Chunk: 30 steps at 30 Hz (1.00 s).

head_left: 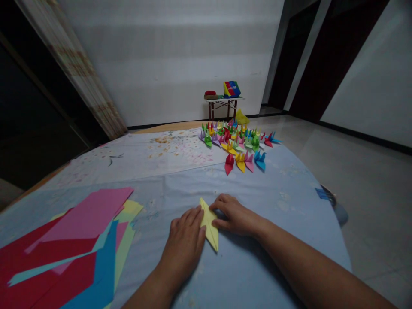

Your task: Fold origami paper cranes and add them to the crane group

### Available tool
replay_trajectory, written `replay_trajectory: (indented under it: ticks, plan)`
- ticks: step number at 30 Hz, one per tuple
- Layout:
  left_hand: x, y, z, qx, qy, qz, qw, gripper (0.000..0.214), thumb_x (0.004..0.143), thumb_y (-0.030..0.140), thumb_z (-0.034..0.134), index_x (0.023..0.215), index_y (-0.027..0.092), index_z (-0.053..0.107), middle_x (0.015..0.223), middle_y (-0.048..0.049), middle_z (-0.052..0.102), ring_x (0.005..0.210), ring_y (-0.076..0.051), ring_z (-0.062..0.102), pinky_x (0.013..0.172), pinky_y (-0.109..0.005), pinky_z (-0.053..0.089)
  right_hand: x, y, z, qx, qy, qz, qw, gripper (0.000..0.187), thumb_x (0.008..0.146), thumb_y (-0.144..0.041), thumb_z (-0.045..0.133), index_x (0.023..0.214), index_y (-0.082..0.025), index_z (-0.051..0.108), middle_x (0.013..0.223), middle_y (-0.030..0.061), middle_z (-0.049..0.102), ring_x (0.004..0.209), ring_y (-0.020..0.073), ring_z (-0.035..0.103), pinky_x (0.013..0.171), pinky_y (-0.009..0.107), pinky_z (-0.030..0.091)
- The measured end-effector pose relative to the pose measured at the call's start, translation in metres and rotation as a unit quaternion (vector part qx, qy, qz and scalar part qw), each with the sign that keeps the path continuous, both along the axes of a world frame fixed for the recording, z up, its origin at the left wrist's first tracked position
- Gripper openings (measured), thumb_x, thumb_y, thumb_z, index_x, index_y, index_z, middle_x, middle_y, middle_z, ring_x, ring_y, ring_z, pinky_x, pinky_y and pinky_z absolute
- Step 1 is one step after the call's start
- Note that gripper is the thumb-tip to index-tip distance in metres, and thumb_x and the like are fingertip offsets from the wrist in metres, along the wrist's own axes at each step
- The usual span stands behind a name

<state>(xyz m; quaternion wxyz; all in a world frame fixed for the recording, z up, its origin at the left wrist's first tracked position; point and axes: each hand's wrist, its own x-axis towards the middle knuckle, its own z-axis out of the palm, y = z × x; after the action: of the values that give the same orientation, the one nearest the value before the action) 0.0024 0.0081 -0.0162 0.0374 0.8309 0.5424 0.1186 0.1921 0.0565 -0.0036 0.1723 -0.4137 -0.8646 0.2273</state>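
A yellow folded paper (210, 225), shaped like a long narrow diamond with a crease down its middle, lies on the blue tablecloth between my hands. My left hand (185, 240) holds its left edge, fingers together and thumb against the lower part. On the other side, my right hand (234, 214) has curved fingertips at the upper right edge and the thumb lower down on the same edge. Beyond my hands, folded paper cranes (240, 139) in many colours crowd the far right of the table, with several (245, 163) in a front row.
Loose coloured paper sheets (86, 214) lie in an overlapping pile at the left. The round table wears a blue cloth (180, 189) and a white floral one (141, 154). Behind it, a small folding table (222, 100) carries a colourful package (231, 89).
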Motion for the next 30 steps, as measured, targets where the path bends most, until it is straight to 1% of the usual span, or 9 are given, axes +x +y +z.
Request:
replay_trajectory:
  ticks: [7, 14, 22, 26, 30]
  plan:
    - [0.002, -0.002, 0.001, -0.002, 0.041, 0.005, 0.999, 0.043, 0.087, 0.026, 0.035, 0.129, 0.020, 0.040, 0.135, -0.0074, 0.043, 0.123, -0.022, 0.036, 0.096, -0.041, 0.031, -0.001, 0.002, 0.000, 0.010, -0.022, 0.003, 1.000, 0.036, 0.073, -0.031, 0.062, 0.107, -0.020, 0.055, 0.103, 0.0084, 0.051, 0.096, 0.0220, 0.045, 0.084, 0.034, 0.034]
    - [0.005, -0.003, 0.001, -0.005, 0.047, 0.011, 0.999, 0.044, 0.087, 0.026, 0.034, 0.130, 0.020, 0.039, 0.135, -0.0083, 0.043, 0.123, -0.022, 0.036, 0.096, -0.041, 0.030, 0.002, 0.001, 0.002, 0.012, -0.034, 0.019, 0.999, 0.051, 0.067, -0.041, 0.067, 0.111, -0.020, 0.053, 0.104, 0.0084, 0.050, 0.096, 0.0233, 0.044, 0.082, 0.035, 0.036]
    - [0.009, -0.004, 0.003, -0.016, 0.053, 0.021, 0.998, 0.044, 0.088, 0.029, 0.033, 0.130, 0.018, 0.038, 0.136, -0.0084, 0.041, 0.124, -0.024, 0.035, 0.097, -0.044, 0.028, 0.002, 0.000, 0.003, 0.014, -0.040, 0.020, 0.999, 0.051, 0.068, -0.040, 0.067, 0.112, -0.020, 0.053, 0.105, 0.0090, 0.049, 0.096, 0.0234, 0.044, 0.083, 0.035, 0.035]
    - [0.012, -0.006, 0.003, -0.014, 0.056, 0.027, 0.998, 0.044, 0.088, 0.030, 0.033, 0.130, 0.017, 0.039, 0.136, -0.0101, 0.042, 0.124, -0.025, 0.035, 0.096, -0.045, 0.029, 0.002, 0.000, 0.003, 0.015, -0.039, 0.018, 0.999, 0.051, 0.068, -0.040, 0.067, 0.112, -0.020, 0.053, 0.105, 0.0091, 0.049, 0.096, 0.0235, 0.044, 0.083, 0.035, 0.035]
    - [0.011, -0.005, 0.002, -0.013, 0.048, 0.023, 0.998, 0.044, 0.089, 0.031, 0.033, 0.130, 0.017, 0.039, 0.136, -0.0100, 0.042, 0.124, -0.024, 0.033, 0.096, -0.045, 0.028, 0.002, 0.000, 0.002, 0.016, -0.041, 0.016, 0.999, 0.051, 0.068, -0.041, 0.066, 0.112, -0.020, 0.053, 0.105, 0.0089, 0.049, 0.096, 0.0234, 0.044, 0.083, 0.035, 0.035]
